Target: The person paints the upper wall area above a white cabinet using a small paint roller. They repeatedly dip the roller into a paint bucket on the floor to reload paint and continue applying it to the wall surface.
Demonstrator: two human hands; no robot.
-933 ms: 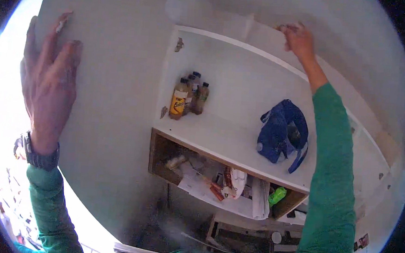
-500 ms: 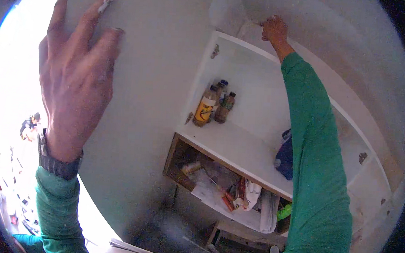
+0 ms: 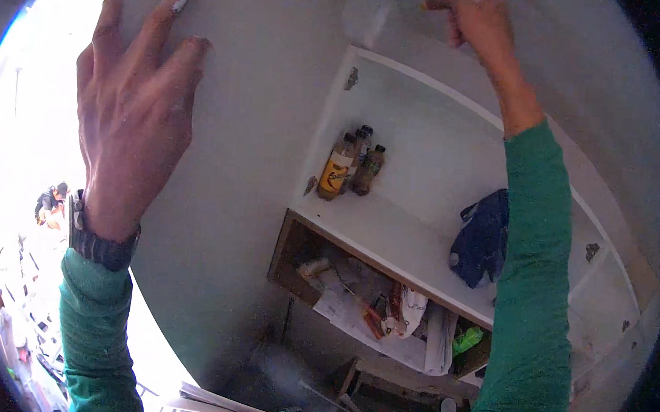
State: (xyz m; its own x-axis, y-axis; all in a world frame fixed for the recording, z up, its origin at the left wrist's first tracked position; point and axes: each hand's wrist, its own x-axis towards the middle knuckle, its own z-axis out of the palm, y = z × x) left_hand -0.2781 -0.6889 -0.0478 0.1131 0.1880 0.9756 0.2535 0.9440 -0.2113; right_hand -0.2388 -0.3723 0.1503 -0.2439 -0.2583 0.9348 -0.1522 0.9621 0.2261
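Observation:
My left hand (image 3: 135,118) lies with fingers spread on a smooth grey panel (image 3: 227,162), close to its bright left edge. White residue marks one of its fingers, and a dark watch (image 3: 101,249) circles the wrist. At the top, my right hand (image 3: 481,23) is raised by the pale wall (image 3: 574,40) above a white open cabinet (image 3: 419,106). Its fingers are curled, with a small yellowish tip at their left end; what they hold, if anything, I cannot make out.
Several bottles (image 3: 336,172) and a dark blue cloth (image 3: 479,241) sit inside the cabinet. Below, a wooden compartment (image 3: 285,252) holds a brush (image 3: 313,268), papers and a green item (image 3: 467,340). Metal hinges (image 3: 351,79) stick out along the cabinet sides. Far left, a person (image 3: 50,204) is outside.
My right hand has moved up and to the right, off the cabinet's top edge. Its arm now uncovers more of the blue cloth. My left hand stays on the panel, shifted only slightly in view.

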